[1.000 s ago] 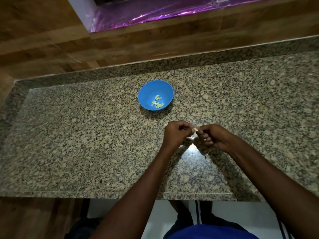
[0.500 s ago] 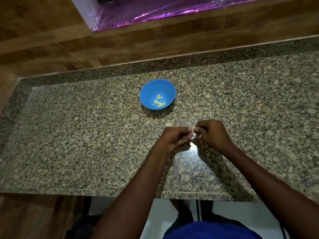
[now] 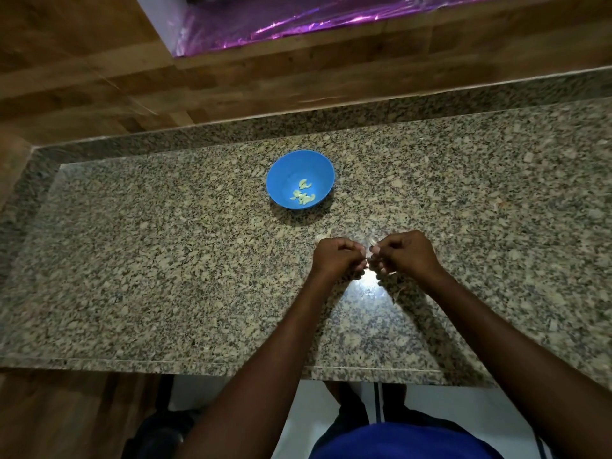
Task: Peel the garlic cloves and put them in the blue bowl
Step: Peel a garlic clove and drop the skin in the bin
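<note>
Your left hand (image 3: 336, 256) and right hand (image 3: 405, 255) meet knuckle to knuckle just above the granite bench (image 3: 165, 260), both sets of fingers curled tight and pinching a small garlic clove (image 3: 368, 251) between them, though most of it is hidden by your fingertips. The blue bowl (image 3: 291, 167) sits on the bench beyond your hands, with a few peeled cloves (image 3: 303, 193) lying in its bottom. Another pale garlic piece (image 3: 323, 236) lies on the bench just beside your left knuckles.

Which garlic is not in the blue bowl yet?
The garlic clove pinched between the left hand and right hand. The peeled cloves already lie inside the blue bowl.
</note>
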Demonstrator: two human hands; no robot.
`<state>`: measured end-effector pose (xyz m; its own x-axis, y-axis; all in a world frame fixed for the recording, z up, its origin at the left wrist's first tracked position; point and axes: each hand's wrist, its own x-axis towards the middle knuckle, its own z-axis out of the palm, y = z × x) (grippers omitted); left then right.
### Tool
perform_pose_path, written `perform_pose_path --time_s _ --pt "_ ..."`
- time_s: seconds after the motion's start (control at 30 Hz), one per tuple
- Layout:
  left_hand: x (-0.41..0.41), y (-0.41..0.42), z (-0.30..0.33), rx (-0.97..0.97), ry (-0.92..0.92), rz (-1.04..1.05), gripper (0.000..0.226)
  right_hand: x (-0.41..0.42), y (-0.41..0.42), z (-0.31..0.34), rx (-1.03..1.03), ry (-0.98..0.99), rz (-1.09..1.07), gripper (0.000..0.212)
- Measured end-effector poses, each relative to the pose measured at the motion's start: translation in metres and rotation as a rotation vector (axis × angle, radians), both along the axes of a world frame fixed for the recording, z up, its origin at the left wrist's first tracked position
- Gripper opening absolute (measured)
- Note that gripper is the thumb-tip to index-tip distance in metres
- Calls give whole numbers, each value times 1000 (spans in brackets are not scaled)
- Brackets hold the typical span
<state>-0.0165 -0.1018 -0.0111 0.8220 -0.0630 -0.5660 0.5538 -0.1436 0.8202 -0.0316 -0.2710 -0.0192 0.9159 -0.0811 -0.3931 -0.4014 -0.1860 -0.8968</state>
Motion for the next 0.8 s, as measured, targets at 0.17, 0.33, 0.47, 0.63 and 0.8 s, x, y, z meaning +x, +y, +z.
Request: perform_pose_path --time_s 0.17,0.33,0.47,0.63,0.8 --pt "1 -2 -1 -6 -35 -4 11 3 -3 -6 -300 -120 202 22" --pt "1 -3 -2 -22 -63 -78 9 5 -9 -6 -329 -138 342 29" --pt "1 -4 -3 -37 -88 -78 11 4 -9 -3 -170 -26 321 35" --pt "-4 -6 0 -62 -165 -96 14 4 -12 -8 389 468 84 33" --pt "-9 -8 -3 33 -327 -112 10 2 -14 -2 831 690 -117 13"
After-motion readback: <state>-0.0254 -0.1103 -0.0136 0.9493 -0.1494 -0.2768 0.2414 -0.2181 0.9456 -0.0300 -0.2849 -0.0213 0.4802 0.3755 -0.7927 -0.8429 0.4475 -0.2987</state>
